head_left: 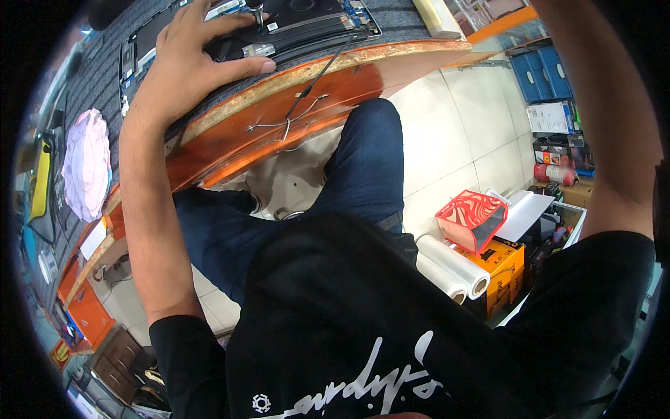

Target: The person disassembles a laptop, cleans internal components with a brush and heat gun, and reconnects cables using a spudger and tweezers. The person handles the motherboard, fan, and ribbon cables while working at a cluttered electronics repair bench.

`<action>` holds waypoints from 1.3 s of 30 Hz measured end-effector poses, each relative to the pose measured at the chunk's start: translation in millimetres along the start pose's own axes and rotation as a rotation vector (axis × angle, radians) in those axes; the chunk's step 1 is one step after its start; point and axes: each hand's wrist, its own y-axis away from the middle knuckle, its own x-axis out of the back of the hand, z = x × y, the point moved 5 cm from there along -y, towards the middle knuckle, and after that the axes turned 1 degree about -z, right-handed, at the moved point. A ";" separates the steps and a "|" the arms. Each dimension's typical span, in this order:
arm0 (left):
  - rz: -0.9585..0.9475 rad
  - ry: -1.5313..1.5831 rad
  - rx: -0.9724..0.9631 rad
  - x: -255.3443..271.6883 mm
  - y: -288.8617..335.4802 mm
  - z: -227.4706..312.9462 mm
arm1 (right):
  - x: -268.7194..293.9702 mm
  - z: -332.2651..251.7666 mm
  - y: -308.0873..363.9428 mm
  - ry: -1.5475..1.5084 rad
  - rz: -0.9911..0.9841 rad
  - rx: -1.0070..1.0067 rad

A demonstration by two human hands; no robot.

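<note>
Left hand spread on opened laptop

Thumb and index finger stand wide apart; the laptop lies on the bench, a screwdriver near the index fingertip. Right hand out of view: cannot tell.

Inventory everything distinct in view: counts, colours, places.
opened laptop base: one, black, on bench
slim metal tool: one, silver, over base
wooden bench: one, orange front, top
crumpled cloth: one, pale pink, left
plastic film rolls: two, whitish, lower right
patterned box: one, red, lower right
cardboard box: one, orange, beside rolls
smaller clutter: uncounted, mixed, both sides
shirt: one, black, bottom
trousers: one pair, dark blue, centre
left hand: one, bare, touching base
right forearm: one, bare, right side
</note>
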 end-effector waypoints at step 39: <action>-0.088 0.046 0.066 8.7 9.5 4.5 | 45.6 -22.6 -32.0 0.049 -0.339 -0.166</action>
